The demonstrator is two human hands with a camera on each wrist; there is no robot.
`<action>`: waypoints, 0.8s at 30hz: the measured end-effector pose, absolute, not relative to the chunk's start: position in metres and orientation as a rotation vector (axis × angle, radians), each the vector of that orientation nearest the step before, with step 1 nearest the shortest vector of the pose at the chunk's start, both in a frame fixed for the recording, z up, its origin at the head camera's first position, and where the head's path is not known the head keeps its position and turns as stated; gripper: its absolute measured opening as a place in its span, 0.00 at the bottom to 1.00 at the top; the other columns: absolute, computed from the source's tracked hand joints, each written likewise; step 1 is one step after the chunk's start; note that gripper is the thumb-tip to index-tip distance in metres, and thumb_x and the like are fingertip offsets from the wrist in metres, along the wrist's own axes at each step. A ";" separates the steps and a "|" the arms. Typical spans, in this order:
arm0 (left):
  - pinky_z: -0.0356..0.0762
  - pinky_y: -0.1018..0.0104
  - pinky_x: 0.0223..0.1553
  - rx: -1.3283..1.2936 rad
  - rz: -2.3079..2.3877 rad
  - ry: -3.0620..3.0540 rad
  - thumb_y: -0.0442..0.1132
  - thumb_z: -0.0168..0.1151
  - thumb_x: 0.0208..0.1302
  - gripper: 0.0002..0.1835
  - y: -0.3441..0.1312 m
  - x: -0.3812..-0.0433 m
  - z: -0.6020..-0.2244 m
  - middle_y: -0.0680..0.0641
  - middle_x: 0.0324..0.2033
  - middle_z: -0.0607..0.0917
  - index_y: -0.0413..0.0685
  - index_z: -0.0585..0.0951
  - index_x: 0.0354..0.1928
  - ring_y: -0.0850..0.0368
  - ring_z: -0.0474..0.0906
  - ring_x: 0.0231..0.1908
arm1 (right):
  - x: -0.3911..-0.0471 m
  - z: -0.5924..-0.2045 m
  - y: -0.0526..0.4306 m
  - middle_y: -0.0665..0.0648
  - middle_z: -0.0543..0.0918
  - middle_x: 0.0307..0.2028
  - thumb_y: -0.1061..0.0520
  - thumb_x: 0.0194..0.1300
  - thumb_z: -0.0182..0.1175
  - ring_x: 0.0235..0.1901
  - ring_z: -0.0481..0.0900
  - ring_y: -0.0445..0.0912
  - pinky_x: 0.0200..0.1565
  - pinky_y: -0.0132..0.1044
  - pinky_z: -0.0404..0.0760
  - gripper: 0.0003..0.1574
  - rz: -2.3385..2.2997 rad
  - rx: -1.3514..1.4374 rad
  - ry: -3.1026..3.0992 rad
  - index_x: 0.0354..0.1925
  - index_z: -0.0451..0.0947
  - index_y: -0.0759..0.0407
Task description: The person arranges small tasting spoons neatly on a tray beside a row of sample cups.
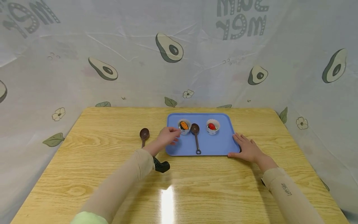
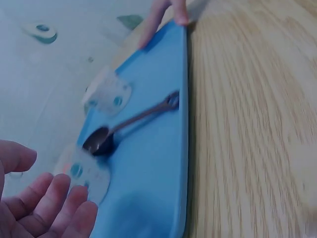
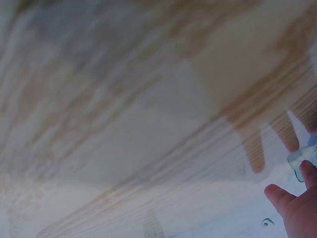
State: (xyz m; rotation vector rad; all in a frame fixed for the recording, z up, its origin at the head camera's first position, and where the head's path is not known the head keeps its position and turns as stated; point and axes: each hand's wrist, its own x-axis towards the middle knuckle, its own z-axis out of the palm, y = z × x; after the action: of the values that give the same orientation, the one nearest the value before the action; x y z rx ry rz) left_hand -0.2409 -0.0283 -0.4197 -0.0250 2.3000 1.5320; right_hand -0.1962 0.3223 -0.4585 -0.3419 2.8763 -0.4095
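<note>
A blue tray [image 1: 218, 146] lies on the wooden table. On it stand a small white cup [image 1: 185, 133] holding an orange-topped dark piece [image 1: 184, 125] and another white cup [image 1: 213, 132] holding a red-topped piece [image 1: 211, 126]. Between the cups lies a brown spoon [image 1: 195, 129], its ringed handle towards me. My left hand [image 1: 168, 136] hovers over the tray's left edge beside the left cup, its loosely bent fingers [image 2: 57, 193] holding nothing; whether they touch the cup, I cannot tell. At the tray's right edge rests my right hand [image 1: 247, 148], fingers spread.
A second brown spoon [image 1: 144, 133] lies left of the tray, partly hidden by my left forearm. A black device [image 1: 162, 166] sticks out at the left wrist. Behind the table [image 1: 112, 124] hangs an avocado-print sheet [image 1: 134, 77]. The right wrist view is mostly blurred.
</note>
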 end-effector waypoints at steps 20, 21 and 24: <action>0.81 0.58 0.45 -0.149 1.602 2.314 0.47 0.47 0.71 0.23 -0.124 -0.230 -0.416 0.35 0.46 0.78 0.31 0.70 0.53 0.46 0.79 0.40 | -0.195 -0.460 0.322 0.70 0.51 0.70 0.28 0.53 0.59 0.69 0.47 0.69 0.61 0.73 0.47 0.64 -0.409 -0.344 2.876 0.71 0.48 0.67; 0.80 0.61 0.42 -0.159 1.614 2.311 0.47 0.47 0.71 0.23 -0.127 -0.229 -0.416 0.38 0.42 0.79 0.31 0.70 0.51 0.50 0.77 0.35 | -0.195 -0.459 0.321 0.70 0.51 0.70 0.28 0.53 0.59 0.68 0.47 0.69 0.61 0.73 0.47 0.64 -0.412 -0.346 2.877 0.71 0.48 0.67; 0.78 0.65 0.37 -0.187 1.619 2.331 0.48 0.46 0.71 0.22 -0.139 -0.225 -0.418 0.43 0.38 0.79 0.32 0.71 0.49 0.60 0.75 0.31 | -0.195 -0.458 0.319 0.69 0.51 0.70 0.28 0.53 0.59 0.68 0.47 0.69 0.61 0.73 0.47 0.64 -0.415 -0.353 2.881 0.71 0.49 0.67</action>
State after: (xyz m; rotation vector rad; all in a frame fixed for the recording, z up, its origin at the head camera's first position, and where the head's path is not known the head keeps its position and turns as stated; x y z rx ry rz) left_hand -0.2255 -0.1386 -0.4182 -0.1870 2.3305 1.6190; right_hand -0.1950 0.3192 -0.4582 -0.3525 2.8807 -0.4146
